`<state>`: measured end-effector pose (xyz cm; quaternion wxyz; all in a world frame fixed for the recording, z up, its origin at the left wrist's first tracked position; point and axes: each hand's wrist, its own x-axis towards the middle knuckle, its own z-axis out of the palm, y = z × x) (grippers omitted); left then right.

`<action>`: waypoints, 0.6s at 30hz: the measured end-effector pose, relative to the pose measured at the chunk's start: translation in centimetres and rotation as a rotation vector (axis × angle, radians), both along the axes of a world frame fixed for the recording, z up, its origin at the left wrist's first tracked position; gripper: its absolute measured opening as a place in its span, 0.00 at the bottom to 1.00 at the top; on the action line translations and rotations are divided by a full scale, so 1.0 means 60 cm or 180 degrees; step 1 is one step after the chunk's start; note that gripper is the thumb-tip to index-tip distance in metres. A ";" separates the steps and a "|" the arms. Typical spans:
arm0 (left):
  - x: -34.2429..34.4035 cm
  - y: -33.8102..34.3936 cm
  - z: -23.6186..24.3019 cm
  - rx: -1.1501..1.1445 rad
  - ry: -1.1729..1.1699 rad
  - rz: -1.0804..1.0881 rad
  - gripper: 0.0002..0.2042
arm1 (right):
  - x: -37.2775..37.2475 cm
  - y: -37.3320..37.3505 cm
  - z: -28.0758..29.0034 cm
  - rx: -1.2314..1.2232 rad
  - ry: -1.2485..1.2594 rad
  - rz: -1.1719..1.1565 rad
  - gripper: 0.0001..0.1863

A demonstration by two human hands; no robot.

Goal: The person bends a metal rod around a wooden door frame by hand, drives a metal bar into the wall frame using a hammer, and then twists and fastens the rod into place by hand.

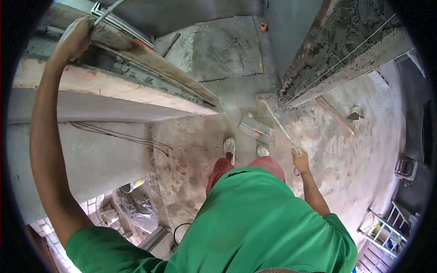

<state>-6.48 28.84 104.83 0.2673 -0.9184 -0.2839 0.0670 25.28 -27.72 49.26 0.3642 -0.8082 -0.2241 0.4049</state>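
My left hand (pixel 76 37) is raised at the upper left, close to the rough top of a wall. It is closed around a pale grey cord (pixel 108 12) that runs up and out of view. My right hand (pixel 300 160) is low, right of my feet, gripping a whitish rope (pixel 278 123). This rope stretches from the fist toward the foot of the far-right wall, and a short loop of it hangs below the hand. Whether both hands hold the same line, I cannot tell. A flat rectangular plastering trowel (pixel 248 127) lies on the floor before my shoes.
A partly plastered wall (pixel 337 50) with a thin string along it rises at right. Near it lie a long wooden strip (pixel 336 114) and a pointed trowel (pixel 353 116). Bent rods (pixel 114 133) stick out at left. A metal ladder (pixel 387 230) stands at lower right.
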 end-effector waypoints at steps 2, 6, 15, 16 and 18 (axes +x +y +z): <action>-0.023 0.032 -0.008 0.0272 0.0076 0.0051 0.04 | 0.004 -0.022 -0.018 -0.0102 -0.0033 0.0041 0.22; -0.031 0.041 -0.044 0.0635 -0.0209 -0.0162 0.03 | 0.006 -0.062 -0.044 -0.0324 -0.0203 0.0290 0.21; 0.013 -0.047 -0.073 0.0888 -0.0577 0.1698 0.09 | 0.050 -0.186 -0.210 0.0052 -0.1563 0.2231 0.15; 0.016 -0.065 -0.094 0.0966 -0.0806 0.1523 0.09 | 0.058 -0.205 -0.248 0.0287 -0.2475 0.2666 0.17; 0.000 -0.122 -0.148 0.1118 -0.1194 0.0870 0.09 | 0.082 -0.205 -0.275 0.0175 -0.2258 0.3434 0.21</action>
